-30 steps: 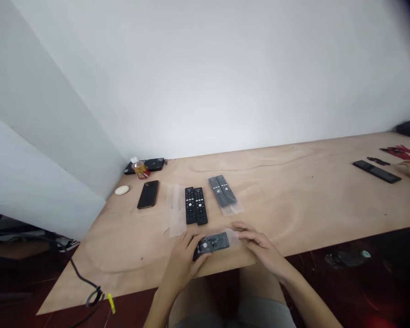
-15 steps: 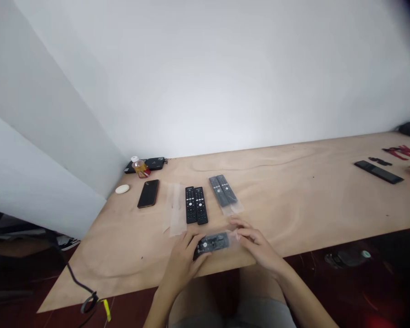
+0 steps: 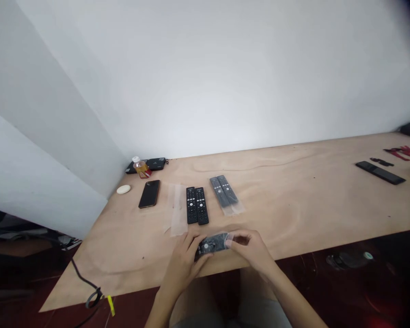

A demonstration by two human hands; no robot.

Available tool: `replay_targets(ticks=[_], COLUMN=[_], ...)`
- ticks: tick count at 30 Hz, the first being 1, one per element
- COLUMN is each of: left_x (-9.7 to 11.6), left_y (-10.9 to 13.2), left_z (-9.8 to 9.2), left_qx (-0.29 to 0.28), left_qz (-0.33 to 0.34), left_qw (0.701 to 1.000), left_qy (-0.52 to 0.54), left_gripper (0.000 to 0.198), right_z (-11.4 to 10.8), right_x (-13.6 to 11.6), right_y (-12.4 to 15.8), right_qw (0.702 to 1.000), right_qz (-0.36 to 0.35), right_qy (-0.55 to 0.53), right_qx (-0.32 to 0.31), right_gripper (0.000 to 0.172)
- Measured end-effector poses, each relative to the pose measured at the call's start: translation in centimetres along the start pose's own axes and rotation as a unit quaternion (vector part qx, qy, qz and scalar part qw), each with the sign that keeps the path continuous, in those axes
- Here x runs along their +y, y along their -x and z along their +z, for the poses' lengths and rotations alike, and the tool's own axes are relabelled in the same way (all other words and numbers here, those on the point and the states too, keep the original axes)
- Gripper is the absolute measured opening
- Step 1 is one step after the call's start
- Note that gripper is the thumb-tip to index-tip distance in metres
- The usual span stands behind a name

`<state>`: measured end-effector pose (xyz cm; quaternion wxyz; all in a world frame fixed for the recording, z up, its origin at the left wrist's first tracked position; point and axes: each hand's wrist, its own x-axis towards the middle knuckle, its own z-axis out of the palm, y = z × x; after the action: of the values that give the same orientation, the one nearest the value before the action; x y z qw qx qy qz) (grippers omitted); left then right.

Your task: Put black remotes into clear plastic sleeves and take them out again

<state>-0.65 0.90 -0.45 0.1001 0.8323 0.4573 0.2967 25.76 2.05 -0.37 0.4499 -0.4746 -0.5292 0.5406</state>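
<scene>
A black remote control (image 3: 214,243) in a clear plastic sleeve lies sideways near the front edge of the wooden table. My left hand (image 3: 187,255) is closed round its left end. At its right end, my right hand (image 3: 248,246) pinches the loose end of the plastic sleeve (image 3: 229,239). Just beyond my hands, two bare black remotes (image 3: 196,205) lie side by side. To their right are two more remotes (image 3: 224,190) in plastic sleeves. Flat empty sleeves (image 3: 178,209) lie to the left of the bare pair.
Farther left are a phone (image 3: 149,194), a white round disc (image 3: 123,189), a bottle (image 3: 141,167) and black boxes (image 3: 156,164). On the far right lie a black remote-like device (image 3: 380,172) and red-handled pliers (image 3: 405,153). A plastic bottle (image 3: 350,259) is below the table.
My right hand has drawn its fingers together and moved slightly left, bunching the sleeve's loose end against the remote. The other person's hand at the far right has mostly left view.
</scene>
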Motion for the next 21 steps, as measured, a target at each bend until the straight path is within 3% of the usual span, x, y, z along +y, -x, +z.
replay_targets(ticks=[3,7,15,21], left_x=[-0.1,-0.2,0.1,-1.5], left_y=[0.1,0.1,-0.1,1.9], left_z=[0.0,0.0,-0.5,-2.9], left_qx=[0.006,-0.004,-0.063,-0.084], left_qz=[0.005,-0.008,-0.050,-0.076], left_qw=[1.000,1.000,0.994,0.993], left_qy=[-0.001,0.022,0.073,0.034], left_gripper=[0.040,0.037,0.026,0.025], right_z=[0.3,-0.2,-5.3,-10.6], right_x=[-0.5,-1.2,-0.3,0.9], right_y=[0.0,0.5,3.3,5.4], right_qw=[1.000,0.999,0.996,0.983], right_qz=[-0.007,0.033,0.078,0.036], right_qy=[0.001,-0.033,-0.023,-0.025], right_qx=[-0.018,0.007,0.022,0.176], right_gripper=[0.031,0.035,0.040,0.053])
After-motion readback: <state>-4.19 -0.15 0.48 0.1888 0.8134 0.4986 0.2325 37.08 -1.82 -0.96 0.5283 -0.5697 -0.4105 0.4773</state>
